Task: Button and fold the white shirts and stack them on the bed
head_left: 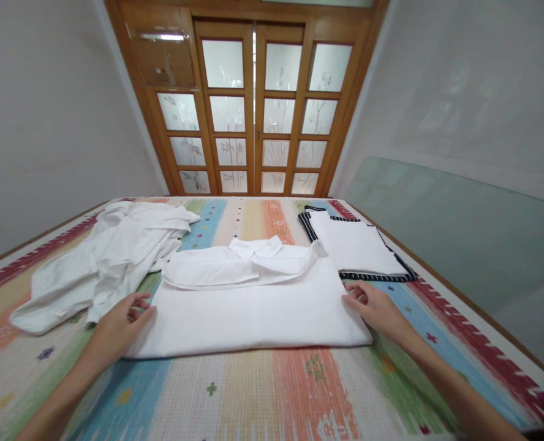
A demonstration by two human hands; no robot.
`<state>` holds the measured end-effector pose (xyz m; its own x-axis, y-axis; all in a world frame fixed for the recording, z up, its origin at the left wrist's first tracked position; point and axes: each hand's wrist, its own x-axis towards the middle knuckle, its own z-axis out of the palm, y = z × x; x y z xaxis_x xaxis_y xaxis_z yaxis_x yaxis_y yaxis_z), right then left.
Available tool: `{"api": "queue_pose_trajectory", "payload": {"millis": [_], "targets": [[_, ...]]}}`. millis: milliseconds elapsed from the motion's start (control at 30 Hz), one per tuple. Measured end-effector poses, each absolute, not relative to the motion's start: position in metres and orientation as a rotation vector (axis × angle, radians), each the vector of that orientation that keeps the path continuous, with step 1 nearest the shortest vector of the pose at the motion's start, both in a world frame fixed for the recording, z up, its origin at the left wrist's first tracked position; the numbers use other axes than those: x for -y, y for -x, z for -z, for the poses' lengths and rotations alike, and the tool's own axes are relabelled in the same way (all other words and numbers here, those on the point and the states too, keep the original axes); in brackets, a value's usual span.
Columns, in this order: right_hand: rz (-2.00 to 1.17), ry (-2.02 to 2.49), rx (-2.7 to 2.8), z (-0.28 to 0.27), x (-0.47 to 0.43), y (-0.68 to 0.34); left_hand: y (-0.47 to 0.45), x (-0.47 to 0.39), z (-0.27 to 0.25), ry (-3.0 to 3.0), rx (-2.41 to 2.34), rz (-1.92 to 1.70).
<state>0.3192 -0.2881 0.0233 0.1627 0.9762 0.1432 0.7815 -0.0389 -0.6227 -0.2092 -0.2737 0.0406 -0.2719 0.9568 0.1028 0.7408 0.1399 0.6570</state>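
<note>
A white collared shirt (258, 315) lies folded in front of me, its collar pointing away and its sleeves laid across the upper part. At its left edge my left hand (122, 324) has thumb and curled fingers closed on the fabric. My right hand (377, 309) pinches the right edge in a similar way, thumb on top of the cloth. The fingertips beneath the edges are partly hidden.
A loose heap of white garments (111, 251) lies to the left. On the right is a folded stack of white cloth (359, 245) over black-and-white striped fabric. Everything rests on a striped, multicoloured cover (249, 392). A pale green panel (460, 245) borders the right side; wooden glazed doors (253, 104) stand beyond.
</note>
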Motion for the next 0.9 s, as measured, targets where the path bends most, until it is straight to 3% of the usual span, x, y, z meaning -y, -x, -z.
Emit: {"api": "queue_pose_trajectory", "payload": {"millis": [400,900], "targets": [[-1.107,1.895,1.368,-0.02,0.326,-0.319,0.218,0.297,-0.049,-1.657,-1.975,-0.502],[-1.284,1.806,1.468,-0.018,0.343,-0.334,0.255,0.306,-0.032,-1.561,-1.695,-0.379]]}}
